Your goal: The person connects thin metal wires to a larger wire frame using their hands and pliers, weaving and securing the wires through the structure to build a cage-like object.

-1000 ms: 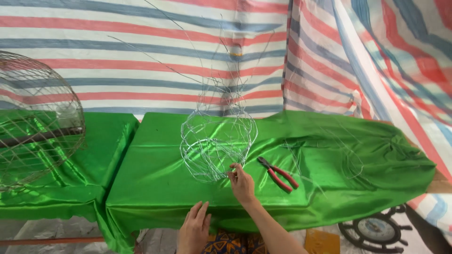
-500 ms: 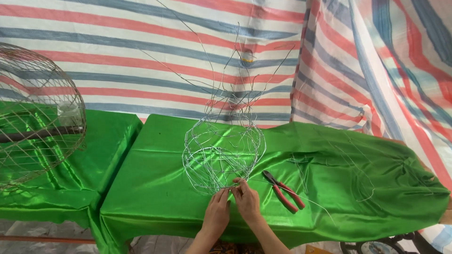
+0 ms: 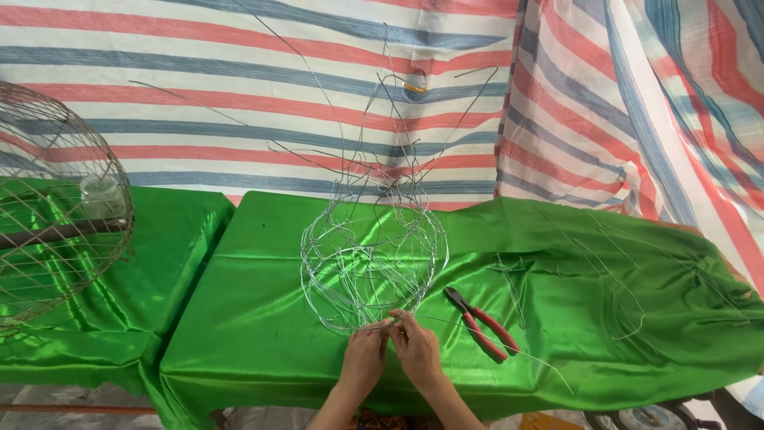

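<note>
A rounded wire frame is set on the green-draped table, its near rim now pinched by the fingers of both the left hand, newly brought up, and the right hand, with red-handled pliers lying just right of the frame.

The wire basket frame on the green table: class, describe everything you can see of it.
The wire basket frame is a rounded, open cage of thin silvery wire, loosely woven, with long loose ends sticking up from its top. It sits on the green satin cloth, left of the red-handled pliers. The left hand and right hand pinch wire at its near lower edge.
</note>
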